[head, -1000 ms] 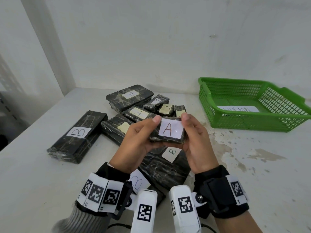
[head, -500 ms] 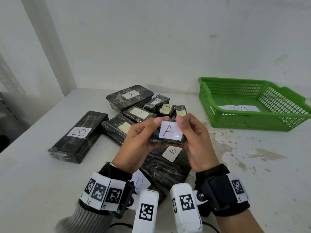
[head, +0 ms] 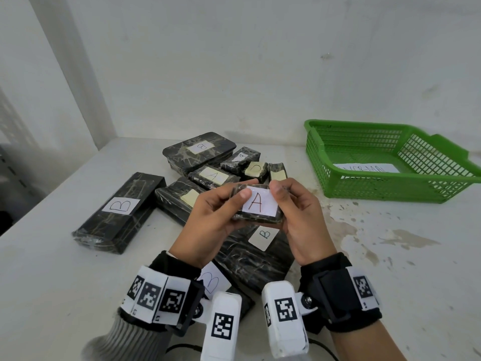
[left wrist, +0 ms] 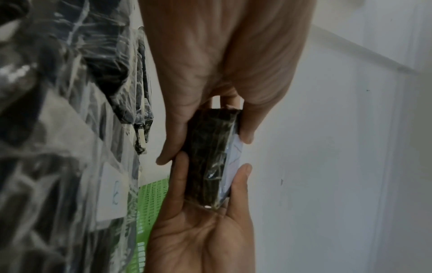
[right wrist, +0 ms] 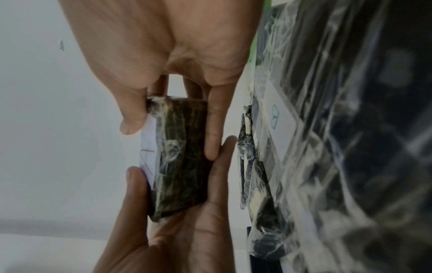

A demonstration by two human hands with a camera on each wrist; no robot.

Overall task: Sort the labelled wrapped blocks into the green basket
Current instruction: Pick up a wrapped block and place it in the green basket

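hands: left hand (head: 208, 217) and right hand (head: 303, 220) both grip small block (head: 256, 204) | why: letter A faces up for reading | green basket (head: 390, 188): no blocks inside yet

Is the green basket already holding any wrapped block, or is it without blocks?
Without blocks. The green basket holds only a white paper sheet; no wrapped block shows inside.

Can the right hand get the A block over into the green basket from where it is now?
Probably yes: the right hand already grips the A block, the green basket sits open-topped on its side, nothing between.
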